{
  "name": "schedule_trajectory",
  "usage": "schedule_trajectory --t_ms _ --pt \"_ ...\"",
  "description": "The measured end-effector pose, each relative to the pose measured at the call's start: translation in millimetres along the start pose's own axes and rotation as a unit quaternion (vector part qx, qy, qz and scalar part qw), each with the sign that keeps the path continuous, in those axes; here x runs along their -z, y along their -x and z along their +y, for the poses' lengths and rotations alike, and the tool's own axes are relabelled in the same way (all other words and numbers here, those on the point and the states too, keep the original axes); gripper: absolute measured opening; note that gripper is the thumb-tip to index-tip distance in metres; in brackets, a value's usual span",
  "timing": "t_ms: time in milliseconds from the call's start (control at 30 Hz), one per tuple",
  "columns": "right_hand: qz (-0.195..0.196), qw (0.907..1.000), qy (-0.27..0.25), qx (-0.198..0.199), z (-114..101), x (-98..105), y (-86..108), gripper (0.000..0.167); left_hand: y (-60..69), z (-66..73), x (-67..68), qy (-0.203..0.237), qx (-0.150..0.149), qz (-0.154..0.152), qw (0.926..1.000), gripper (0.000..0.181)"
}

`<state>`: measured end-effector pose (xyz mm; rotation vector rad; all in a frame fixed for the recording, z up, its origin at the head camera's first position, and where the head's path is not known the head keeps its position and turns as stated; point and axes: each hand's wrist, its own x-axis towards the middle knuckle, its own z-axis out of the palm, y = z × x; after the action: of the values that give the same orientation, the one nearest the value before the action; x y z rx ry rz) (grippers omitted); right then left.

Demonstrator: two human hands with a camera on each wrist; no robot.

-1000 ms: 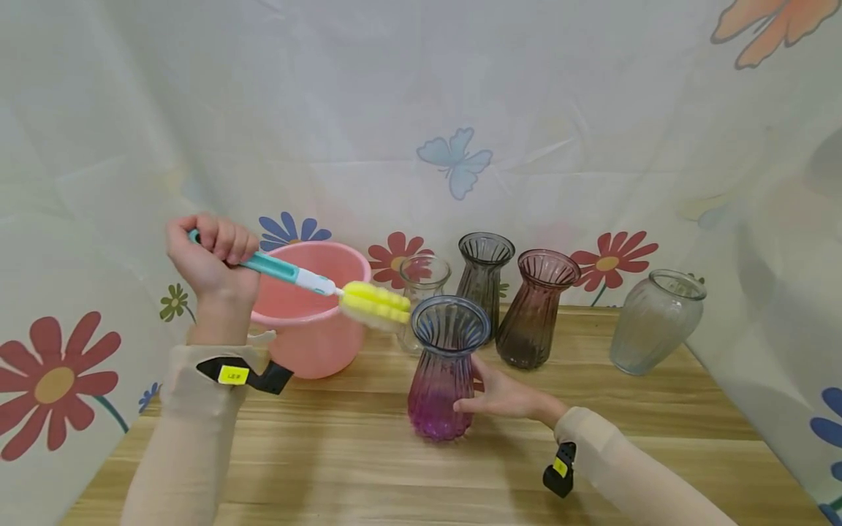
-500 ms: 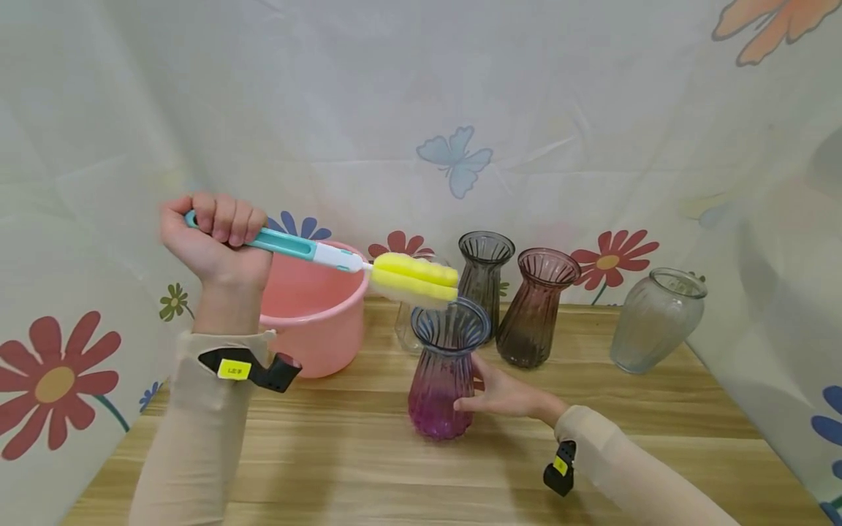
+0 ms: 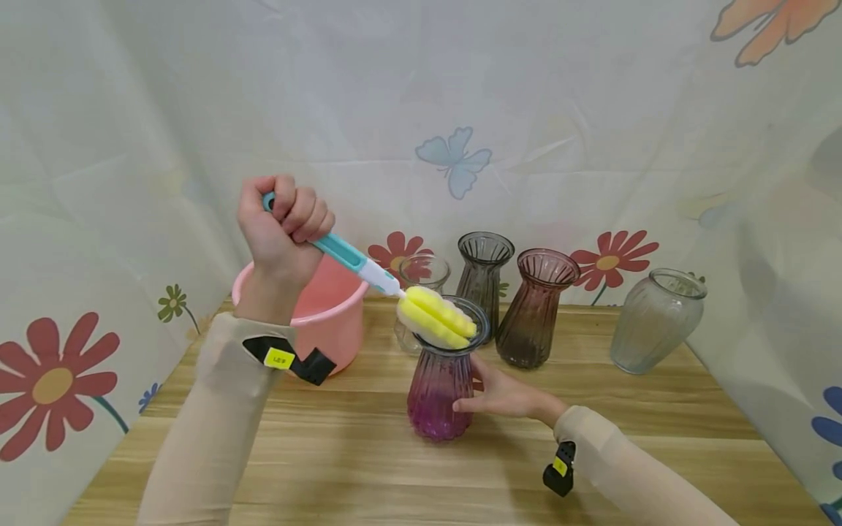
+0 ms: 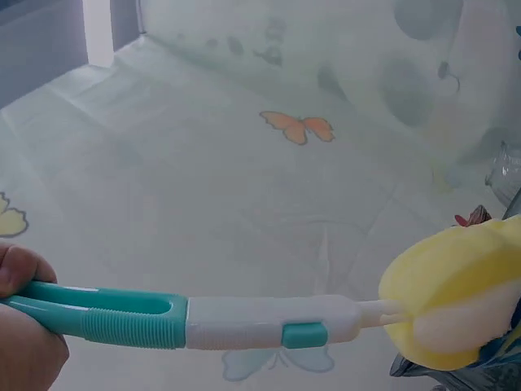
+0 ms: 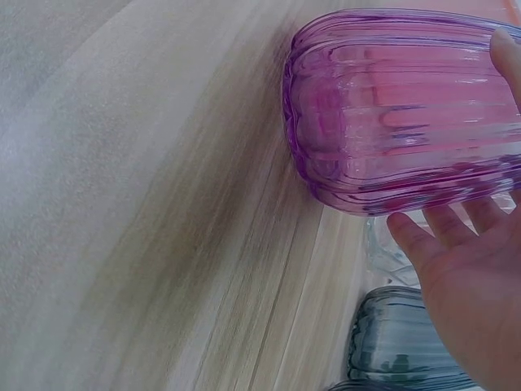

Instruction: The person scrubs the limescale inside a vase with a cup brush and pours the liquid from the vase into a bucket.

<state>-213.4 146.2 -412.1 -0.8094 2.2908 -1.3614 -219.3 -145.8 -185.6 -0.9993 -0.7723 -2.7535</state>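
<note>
Tipping down from near level, the sponge brush [image 3: 430, 315] clenched in the left hand [image 3: 281, 230] reaches the mouth of the purple vase [image 3: 439, 394] mid-frame, apparently aligned to enter, the right hand [image 3: 506, 394] curled round the vase.

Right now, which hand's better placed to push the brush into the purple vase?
Probably your left hand: it holds the brush at the mouth of the purple vase, which your right hand holds.

I see room for a hand over the tabletop [image 3: 388, 482] at bottom centre, and between the reddish vase [image 3: 531, 325] and clear jar [image 3: 651, 325] at right. The pink bucket [image 3: 337, 332] blocks centre left; a yellow sponge [image 3: 436, 318] obstructs the purple vase [image 3: 437, 402] at its mouth.
</note>
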Motion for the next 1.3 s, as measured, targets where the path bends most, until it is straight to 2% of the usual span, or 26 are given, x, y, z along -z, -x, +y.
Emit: schedule_trajectory --t_ms 133,200,333,467,600,1000,1100,1300 --pt "-0.003 1.0000 -0.001 -0.004 0.3 0.4 -0.5 0.081 -6.5 -9.8 -13.7 -0.077 0.024 -0.058 0.9951 0.034" --pt "-0.004 1.0000 -0.004 -0.004 -0.1 0.5 -0.7 0.081 -9.5 -15.6 -20.7 -0.097 0.044 -0.081 0.9910 0.033" --pt "-0.010 0.9999 -0.005 0.003 -1.4 0.9 -0.8 0.081 -14.9 -28.2 -31.5 -0.123 0.084 -0.122 0.9812 0.033" --pt "-0.013 0.9999 -0.008 0.003 -1.4 1.5 -0.6 0.081 -19.8 -41.4 -36.6 -0.136 0.118 -0.150 0.9721 0.035" --pt "-0.014 0.9999 -0.006 -0.002 -1.0 2.1 -0.7 0.080 -23.1 -50.5 -39.2 -0.136 0.146 -0.171 0.9649 0.036" --pt "-0.019 0.9997 0.003 -0.017 -4.2 4.2 -2.2 0.078 -30.0 -66.2 -39.6 -0.122 0.209 -0.220 0.9449 0.037" --pt "-0.022 0.9996 0.003 -0.014 -4.8 4.7 -3.0 0.076 -29.5 -70.5 -40.6 -0.128 0.216 -0.228 0.9407 0.038" --pt "-0.024 0.9997 0.005 -0.004 -4.2 5.5 -4.0 0.076 -25.1 -76.1 -41.0 -0.146 0.220 -0.227 0.9375 0.040"
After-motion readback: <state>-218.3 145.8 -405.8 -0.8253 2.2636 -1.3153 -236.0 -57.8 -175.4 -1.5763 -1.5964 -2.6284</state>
